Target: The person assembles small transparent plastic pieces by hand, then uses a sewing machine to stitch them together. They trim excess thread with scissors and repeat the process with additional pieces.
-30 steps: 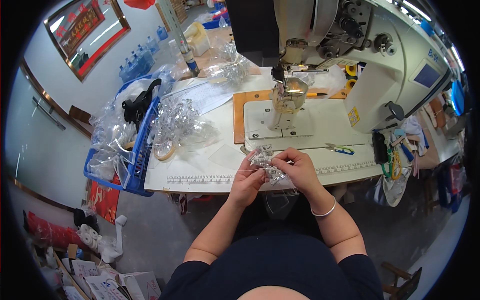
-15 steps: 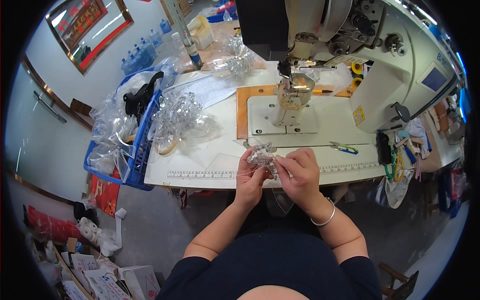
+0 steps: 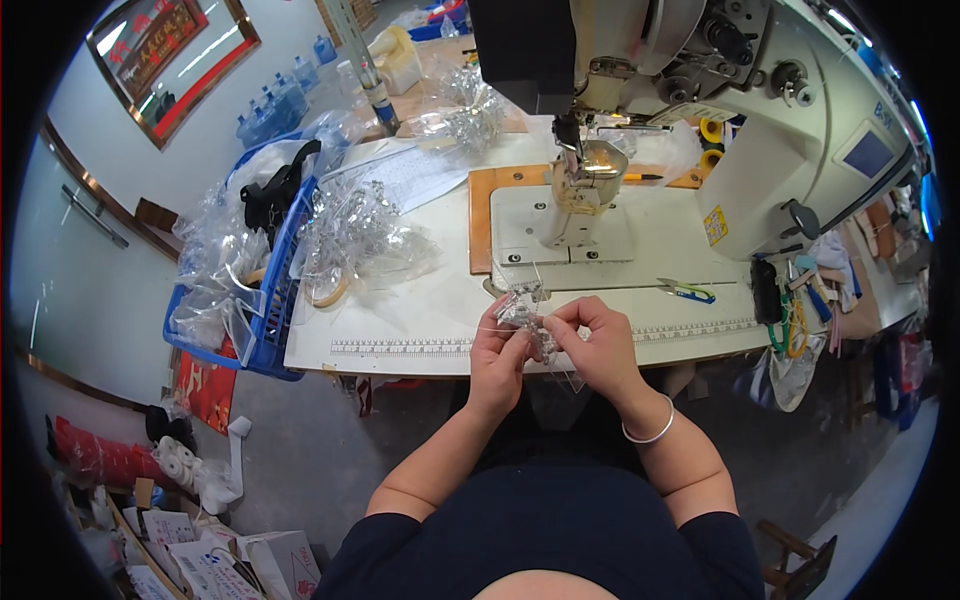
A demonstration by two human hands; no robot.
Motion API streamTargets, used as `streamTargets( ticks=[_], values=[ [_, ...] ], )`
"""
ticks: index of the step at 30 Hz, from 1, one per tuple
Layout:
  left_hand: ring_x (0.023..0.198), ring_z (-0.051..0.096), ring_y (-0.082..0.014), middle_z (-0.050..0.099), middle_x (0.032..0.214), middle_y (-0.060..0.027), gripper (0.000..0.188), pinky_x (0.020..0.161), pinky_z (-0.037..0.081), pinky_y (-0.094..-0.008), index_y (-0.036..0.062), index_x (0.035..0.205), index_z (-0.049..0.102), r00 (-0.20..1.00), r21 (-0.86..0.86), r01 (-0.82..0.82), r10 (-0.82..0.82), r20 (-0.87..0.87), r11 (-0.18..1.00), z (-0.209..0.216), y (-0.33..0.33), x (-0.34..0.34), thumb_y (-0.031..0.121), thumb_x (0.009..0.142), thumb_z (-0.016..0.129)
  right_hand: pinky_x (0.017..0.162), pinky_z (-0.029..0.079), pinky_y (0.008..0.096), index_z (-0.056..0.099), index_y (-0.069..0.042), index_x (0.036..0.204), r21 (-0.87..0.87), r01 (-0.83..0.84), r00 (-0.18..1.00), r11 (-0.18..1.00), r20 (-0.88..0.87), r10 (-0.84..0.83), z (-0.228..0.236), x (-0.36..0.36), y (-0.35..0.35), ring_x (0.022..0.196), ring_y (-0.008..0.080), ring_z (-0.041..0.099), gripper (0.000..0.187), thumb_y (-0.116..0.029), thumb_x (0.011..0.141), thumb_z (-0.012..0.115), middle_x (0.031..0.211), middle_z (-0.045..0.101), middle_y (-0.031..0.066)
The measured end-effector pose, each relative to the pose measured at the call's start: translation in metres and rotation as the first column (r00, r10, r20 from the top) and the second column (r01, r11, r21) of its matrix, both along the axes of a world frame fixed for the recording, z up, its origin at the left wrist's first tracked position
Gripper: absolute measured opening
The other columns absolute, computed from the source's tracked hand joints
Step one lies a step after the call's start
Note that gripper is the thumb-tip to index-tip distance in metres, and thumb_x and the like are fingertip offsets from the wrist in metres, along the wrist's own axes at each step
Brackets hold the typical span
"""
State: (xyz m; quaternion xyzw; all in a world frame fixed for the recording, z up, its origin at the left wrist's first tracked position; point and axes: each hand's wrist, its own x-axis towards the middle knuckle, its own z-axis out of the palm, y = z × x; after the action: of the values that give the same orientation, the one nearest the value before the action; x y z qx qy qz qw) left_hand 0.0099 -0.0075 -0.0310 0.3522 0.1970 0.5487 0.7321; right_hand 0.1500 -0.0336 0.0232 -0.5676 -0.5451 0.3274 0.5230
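Between my two hands, over the front edge of the white table, is a small silvery piece with clear plastic strips [image 3: 518, 308]; its exact kind is not plain. My left hand [image 3: 497, 352] is closed on its left side, thumb on top. My right hand [image 3: 592, 340] pinches its right edge between thumb and fingertips. Thin clear points stick out above and below the fingers. Beyond the hands stands a sewing machine [image 3: 585, 200] with a raised post bed. A pile of similar silvery, clear plastic pieces [image 3: 355, 235] lies to the left on the table.
A blue basket [image 3: 285, 290] full of clear plastic stands at the table's left end. A ruler strip [image 3: 400, 347] runs along the front edge. Thread snips [image 3: 688, 291] lie to the right, near hanging scissors [image 3: 797, 330]. More silvery pieces [image 3: 470, 115] sit farther back.
My right hand has come slightly left and its fingers have closed in nearer to my left hand. The silvery piece has turned a little between them. The view has shifted slightly.
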Motion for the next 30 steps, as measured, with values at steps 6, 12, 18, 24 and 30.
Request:
streamTargets(
  ticks=[6,12,18,24,30],
  values=[
    [0.087,0.056,-0.0118,0.058,0.109,-0.0106,0.046,0.071,0.047,-0.0257,0.0025,0.134,0.036,0.999,0.009,0.013,-0.013,-0.032,1.0,0.0,0.002,-0.001,-0.004,0.09,0.048,0.056,0.045,0.0256,0.064,0.002,0.077,-0.036,-0.043,0.999,0.998,-0.006,0.043,0.006,0.002,-0.001,0.059,0.0109,0.057,0.013,-0.011,0.08,0.068,0.065,0.063,0.0067],
    [0.097,0.056,-0.0136,0.057,0.115,-0.011,0.047,0.079,0.047,-0.0278,0.0006,0.134,0.037,0.999,-0.02,0.026,-0.027,-0.035,0.999,-0.002,0.002,-0.002,-0.005,0.089,0.047,0.054,0.045,0.0244,0.064,0.002,0.078,-0.038,-0.045,0.998,0.998,0.037,0.046,0.007,0.002,-0.003,0.057,0.0094,0.058,0.013,-0.01,0.08,0.067,0.063,0.064,0.0065],
    [0.108,0.055,-0.0166,0.054,0.121,-0.0123,0.046,0.094,0.044,-0.0306,-0.0004,0.134,0.036,0.996,-0.012,0.093,-0.093,-0.005,0.996,-0.005,0.004,-0.004,-0.004,0.089,0.045,0.055,0.046,0.0233,0.062,0.002,0.078,-0.103,-0.069,0.997,0.992,-0.035,0.065,0.009,0.003,-0.004,0.058,0.008,0.057,0.013,-0.01,0.08,0.068,0.064,0.064,0.0053],
    [0.107,0.054,-0.0158,0.054,0.121,-0.0127,0.047,0.094,0.044,-0.0287,0.0003,0.136,0.035,0.981,-0.099,0.184,-0.177,0.077,0.978,-0.007,0.007,-0.005,-0.004,0.089,0.043,0.055,0.045,0.0218,0.062,0.001,0.08,-0.162,-0.1,0.989,0.982,-0.123,0.081,0.009,0.004,-0.007,0.058,0.0068,0.056,0.012,-0.01,0.082,0.067,0.065,0.062,0.0036],
    [0.106,0.054,-0.0144,0.055,0.119,-0.0126,0.048,0.093,0.044,-0.0282,0.0012,0.137,0.035,0.99,0.016,0.134,-0.133,-0.048,0.991,0.003,0.003,-0.004,-0.004,0.09,0.044,0.055,0.045,0.0212,0.063,0.001,0.082,-0.168,-0.052,0.99,0.984,-0.141,0.028,0.004,0.003,-0.007,0.058,0.0062,0.055,0.013,-0.011,0.082,0.067,0.065,0.062,0.0029]
  ],
)
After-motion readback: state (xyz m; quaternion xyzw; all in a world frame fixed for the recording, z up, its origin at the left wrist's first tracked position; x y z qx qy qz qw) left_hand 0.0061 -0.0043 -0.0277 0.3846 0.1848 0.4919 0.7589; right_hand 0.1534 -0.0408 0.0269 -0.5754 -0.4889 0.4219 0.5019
